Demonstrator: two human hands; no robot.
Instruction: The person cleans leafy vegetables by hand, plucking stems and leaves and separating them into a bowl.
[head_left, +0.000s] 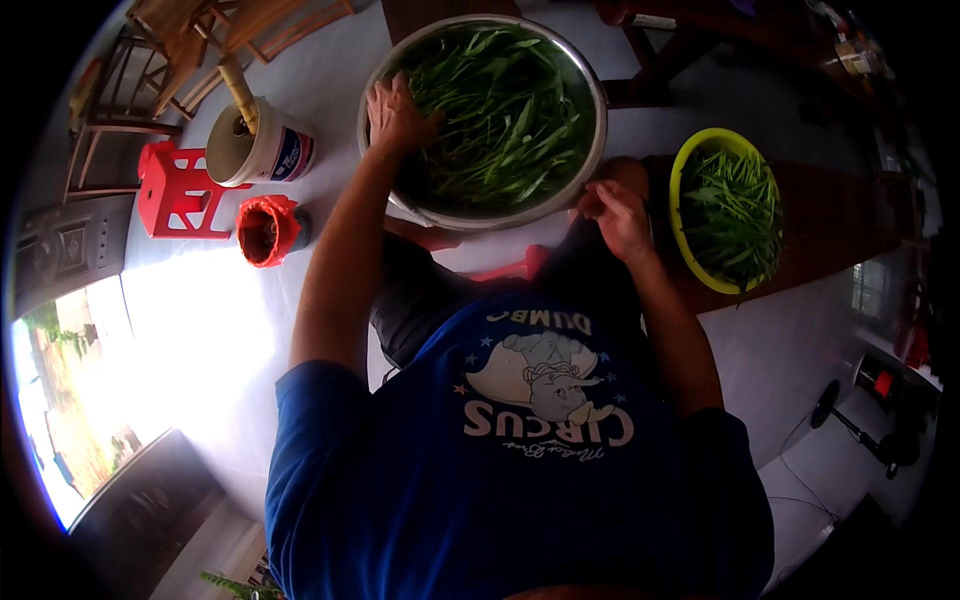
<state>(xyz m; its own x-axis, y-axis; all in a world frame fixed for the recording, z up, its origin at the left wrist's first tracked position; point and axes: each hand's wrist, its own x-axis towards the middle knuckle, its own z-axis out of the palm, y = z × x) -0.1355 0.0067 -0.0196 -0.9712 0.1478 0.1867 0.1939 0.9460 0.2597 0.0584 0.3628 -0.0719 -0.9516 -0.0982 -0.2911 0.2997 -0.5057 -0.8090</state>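
Note:
A large metal basin point(597, 150) full of long leafy green stems point(500, 115) stands in front of my knees. My left hand point(398, 118) is at the basin's left side, over the inner edge and touching the greens, with its fingers apart. Just outside the lower right rim is my right hand point(620, 218), its fingers curled together; whatever they may hold is too small to tell. To the right, a yellow-green basket point(678, 215) holds more cut greens point(735, 210).
At the left are a white bucket point(275, 150) with a bamboo piece, a red plastic stool point(160, 195) and a container lined with a red bag point(268, 228). Wooden chairs point(180, 50) stand at the upper left. The basket rests on a dark wooden surface point(835, 225).

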